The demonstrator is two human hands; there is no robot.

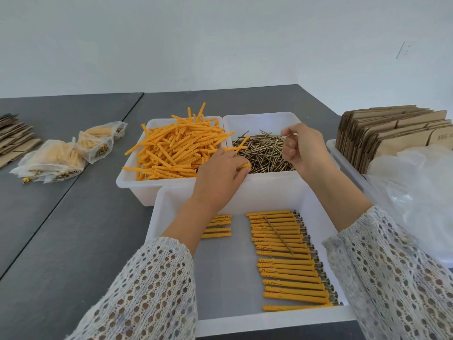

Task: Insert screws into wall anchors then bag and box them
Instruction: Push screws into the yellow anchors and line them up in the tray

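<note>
Head view, items from the hands outward. Left hand [220,173]: fingers curled round an orange anchor [244,166], over the seam between the two rear bins. Right hand [302,149]: pinching a screw [285,135] above the screw bin [262,121]. Anchor bin [157,190]: heaped with loose anchors. Front tray [230,278]: assembled anchors [286,261] in rows, one stray screw [278,234] lying across them. Filled bags [56,158] far left; flat cartons [392,128] and plastic bags [416,192] at right. Handling note: the screw tip likely needs lining up with the anchor's open end, then pushing straight in.
</note>
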